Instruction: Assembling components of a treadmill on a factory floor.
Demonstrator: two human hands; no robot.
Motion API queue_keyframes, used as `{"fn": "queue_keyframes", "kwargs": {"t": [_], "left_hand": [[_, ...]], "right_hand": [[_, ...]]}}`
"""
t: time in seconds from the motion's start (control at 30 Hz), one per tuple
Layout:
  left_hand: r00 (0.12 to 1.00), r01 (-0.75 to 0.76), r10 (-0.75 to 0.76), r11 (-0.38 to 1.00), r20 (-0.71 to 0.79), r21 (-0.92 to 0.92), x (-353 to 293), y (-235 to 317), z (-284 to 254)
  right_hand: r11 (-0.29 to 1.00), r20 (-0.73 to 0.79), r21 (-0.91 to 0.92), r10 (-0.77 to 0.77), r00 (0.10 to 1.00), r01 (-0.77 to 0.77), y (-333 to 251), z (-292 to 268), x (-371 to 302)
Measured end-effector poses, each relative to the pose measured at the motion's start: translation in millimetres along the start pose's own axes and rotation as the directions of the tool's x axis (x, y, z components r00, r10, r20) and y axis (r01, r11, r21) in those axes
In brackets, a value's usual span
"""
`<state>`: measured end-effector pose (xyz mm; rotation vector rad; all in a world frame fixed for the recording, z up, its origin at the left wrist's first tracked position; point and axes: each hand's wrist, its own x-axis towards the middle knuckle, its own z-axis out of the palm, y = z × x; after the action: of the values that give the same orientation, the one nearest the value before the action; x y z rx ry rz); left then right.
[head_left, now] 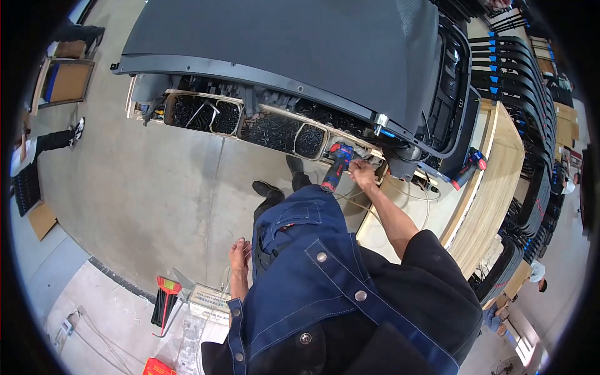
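My right hand (362, 174) is stretched out to the bins under the panel, its fingers curled together right beside a red and blue cordless driver (338, 166). Whether they touch the driver or pinch a small part is too small to tell. The driver is at the end of a row of bins, its battery end toward me. My left hand (239, 253) hangs low at my left side, fingers loosely bent and apart, with nothing visible in it. Above the bins lies a large dark grey panel (275, 37) with a curved rim. Dark screws or clips fill a bin (309, 140) near the driver.
A second red and blue driver (469, 169) rests by a wooden box (490, 181) at right. Thin hoses (429, 209) loop below it. Black curved frames (512, 69) stand stacked beyond. A red dustpan (167, 285) is at lower left. Other people are in the distance on both sides.
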<state>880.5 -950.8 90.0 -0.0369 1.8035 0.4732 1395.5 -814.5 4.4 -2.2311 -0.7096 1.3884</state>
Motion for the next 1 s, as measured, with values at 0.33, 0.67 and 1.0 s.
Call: {"fn": "queue_keyframes", "kwargs": {"t": [0.33,0.67,1.0], "left_hand": [[0.988,-0.098,0.105,0.993,0.109,-0.072,21.0,16.3,-18.7],[0.978,-0.204,0.153,0.844,-0.142,-0.496,52.8,0.3,-55.4],[0.997,-0.072,0.068,0.935,-0.026,-0.346,156.0,114.6,-187.9]], "right_hand": [[0.911,0.035,-0.360,-0.202,0.979,0.201,-32.6,48.4,-5.5],[0.853,0.523,-0.231,-0.296,0.799,0.467,-136.1,163.2,-20.3],[0.850,0.524,-0.224,-0.308,0.794,0.477,-283.6,369.2,-71.7]]}}
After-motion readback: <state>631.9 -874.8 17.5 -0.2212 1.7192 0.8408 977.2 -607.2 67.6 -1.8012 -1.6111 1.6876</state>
